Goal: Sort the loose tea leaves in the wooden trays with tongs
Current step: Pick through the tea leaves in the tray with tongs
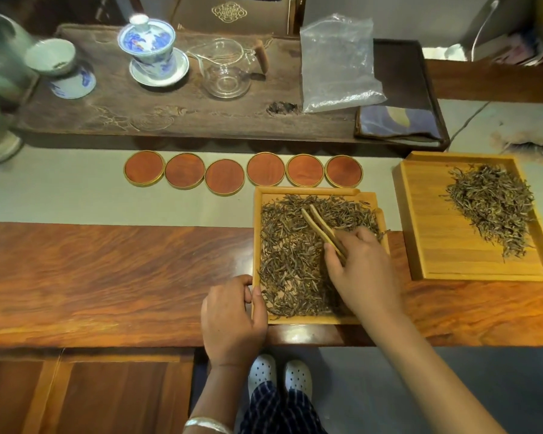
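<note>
Two trays: right hand (362, 270) pinches tongs (322, 228) over leaves (286, 261) in near tray (314, 320); left hand (232, 317) grips its edge.

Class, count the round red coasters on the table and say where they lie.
6. The coasters lie in one row on the pale runner, behind the nearer tray. None looks hidden.

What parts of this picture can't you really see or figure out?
Head view only:
- Whether the tongs pinch a leaf: tips too small against the tea leaves.
- Near right corner of the near tray: hidden under the right hand.
- Far tray: its right corner is cut off by the picture's edge.
- Left hand: its fingertips on the near tray's rim are partly hidden.
- Plastic bag: contents too blurry.
</note>
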